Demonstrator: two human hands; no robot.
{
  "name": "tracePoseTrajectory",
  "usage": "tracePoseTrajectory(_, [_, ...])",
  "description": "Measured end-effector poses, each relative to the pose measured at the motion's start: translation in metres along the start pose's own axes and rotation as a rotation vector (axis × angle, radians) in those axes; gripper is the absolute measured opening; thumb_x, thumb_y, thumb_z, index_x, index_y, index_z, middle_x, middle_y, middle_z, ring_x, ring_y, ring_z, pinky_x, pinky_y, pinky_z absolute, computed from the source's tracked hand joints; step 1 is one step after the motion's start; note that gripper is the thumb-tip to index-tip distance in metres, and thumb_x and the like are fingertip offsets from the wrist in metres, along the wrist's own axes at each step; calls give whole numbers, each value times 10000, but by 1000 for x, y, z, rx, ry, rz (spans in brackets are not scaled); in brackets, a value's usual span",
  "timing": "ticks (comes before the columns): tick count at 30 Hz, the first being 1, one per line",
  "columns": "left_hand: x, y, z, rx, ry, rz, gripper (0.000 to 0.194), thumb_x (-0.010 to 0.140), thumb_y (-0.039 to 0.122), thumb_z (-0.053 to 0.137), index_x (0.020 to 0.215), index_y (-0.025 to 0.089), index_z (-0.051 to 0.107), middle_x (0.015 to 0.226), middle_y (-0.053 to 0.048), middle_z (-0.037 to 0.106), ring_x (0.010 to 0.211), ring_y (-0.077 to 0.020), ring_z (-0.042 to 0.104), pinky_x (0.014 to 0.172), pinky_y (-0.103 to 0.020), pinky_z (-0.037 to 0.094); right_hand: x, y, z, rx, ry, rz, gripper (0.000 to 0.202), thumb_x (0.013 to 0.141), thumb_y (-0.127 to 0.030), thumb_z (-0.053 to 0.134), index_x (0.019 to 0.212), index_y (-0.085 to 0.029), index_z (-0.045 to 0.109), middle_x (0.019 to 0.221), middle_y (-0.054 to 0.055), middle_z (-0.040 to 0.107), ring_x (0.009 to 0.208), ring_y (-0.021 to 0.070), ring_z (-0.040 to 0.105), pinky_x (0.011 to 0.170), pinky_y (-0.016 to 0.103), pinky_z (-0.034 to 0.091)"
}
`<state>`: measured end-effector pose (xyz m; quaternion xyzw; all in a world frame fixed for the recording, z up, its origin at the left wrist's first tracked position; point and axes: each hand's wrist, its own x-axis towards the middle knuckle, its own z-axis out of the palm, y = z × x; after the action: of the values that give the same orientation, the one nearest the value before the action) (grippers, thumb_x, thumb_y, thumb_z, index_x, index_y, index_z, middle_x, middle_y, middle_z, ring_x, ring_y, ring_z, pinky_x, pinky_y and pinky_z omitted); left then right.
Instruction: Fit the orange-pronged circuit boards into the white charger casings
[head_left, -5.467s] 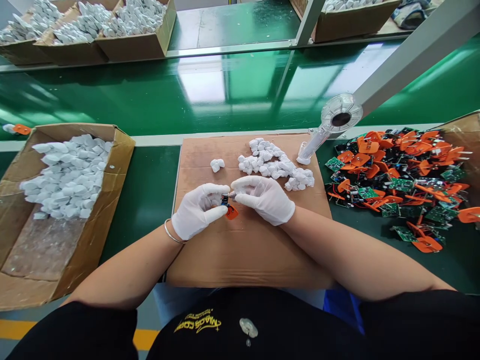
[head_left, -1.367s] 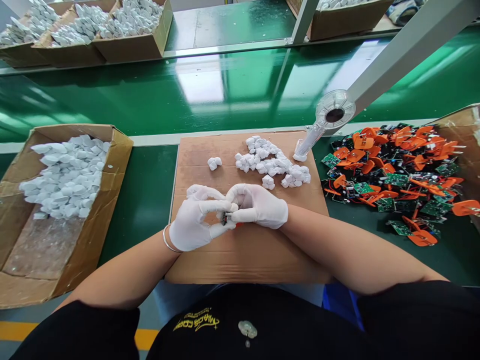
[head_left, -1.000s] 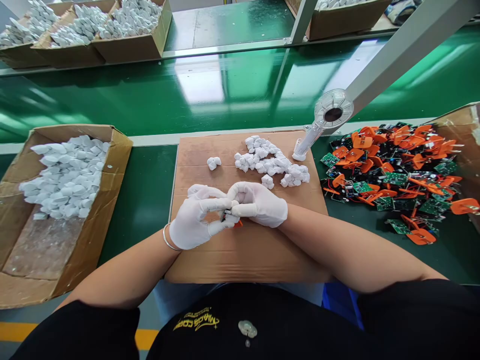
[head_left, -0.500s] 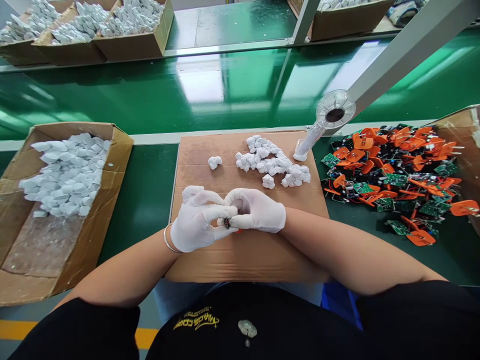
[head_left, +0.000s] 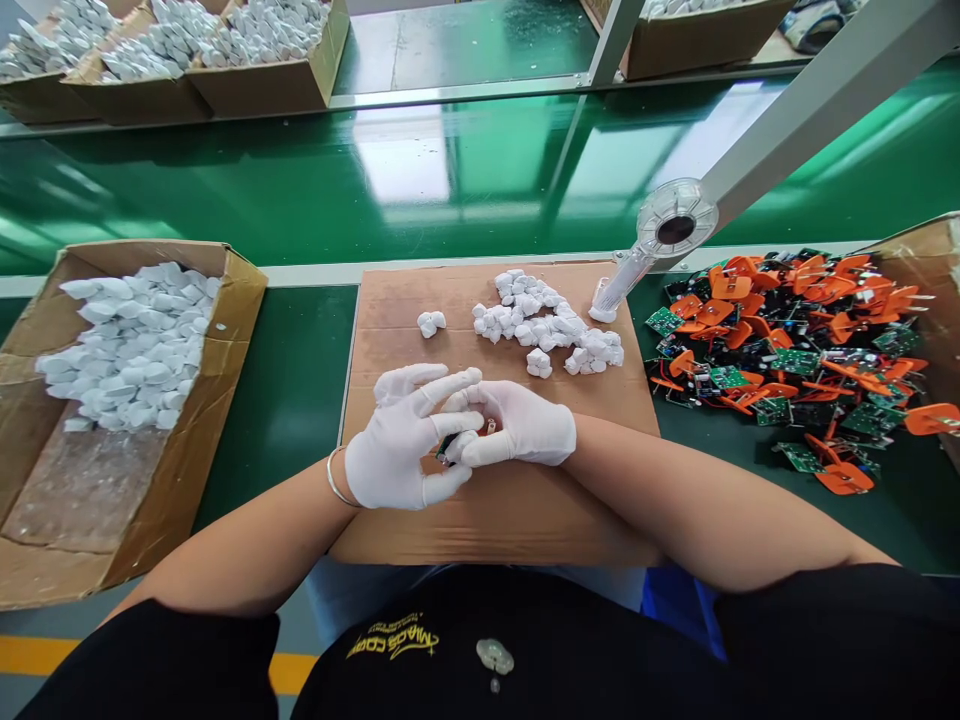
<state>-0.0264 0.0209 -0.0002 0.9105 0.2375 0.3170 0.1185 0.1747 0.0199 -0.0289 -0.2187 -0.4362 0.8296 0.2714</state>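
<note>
My left hand (head_left: 411,445), in a white glove, has its fingers apart around a small dark-green circuit board (head_left: 446,449). The thumb is away from the fingers, and contact with the board is hard to make out. My right hand (head_left: 523,424), also gloved, is closed in a pinch on the board from the right. A small brownish metal-looking bit (head_left: 491,427) shows among its fingers; the rest is hidden. Beyond the hands, small white wrapped bundles (head_left: 517,322) lie on a cardboard sheet (head_left: 495,525), one bundle (head_left: 431,323) apart on the left.
A cardboard box (head_left: 244,330) with white pieces (head_left: 146,350) stands on the left. On the right lies a heap of green boards with orange parts (head_left: 787,340). A clear handheld fan (head_left: 675,228) stands behind the sheet, by a slanted metal post (head_left: 810,110). More boxes (head_left: 262,88) line the back.
My left fingers have spread and loosened from the small part. The part has turned, and more of its green-dark board shows between the hands.
</note>
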Motion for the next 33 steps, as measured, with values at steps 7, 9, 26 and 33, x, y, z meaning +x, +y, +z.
tracePoseTrajectory(7, [-5,-3,10,86,139,13,254,776,215,736,992,249,607,1144,-52,730,1085,-255,624,924,-441,501,0,0,5,-148,46,-70,314,672,-213,873,798,-155,592,737,-51,592,711,106,566,727,275,488])
tracePoseTrajectory(9, [-6,-3,11,105,174,47,240,791,235,731,997,254,611,1080,-32,734,1037,-244,620,883,-429,505,0,1,6,-139,38,-51,332,655,-240,891,787,-155,598,735,-46,593,713,115,565,720,285,491])
tracePoseTrajectory(26, [-5,-4,13,19,215,124,212,841,177,702,1012,269,617,1013,-8,717,1012,-209,592,855,-393,509,-4,-1,9,-127,146,25,424,548,-287,943,813,-128,653,766,-13,649,717,137,603,725,320,518])
tracePoseTrajectory(33, [-5,1,12,-67,206,-62,290,823,344,779,949,259,532,1113,-39,716,1007,-209,668,899,-417,534,-6,1,11,-90,224,53,469,495,-299,963,828,-141,673,783,12,709,712,155,651,732,334,553])
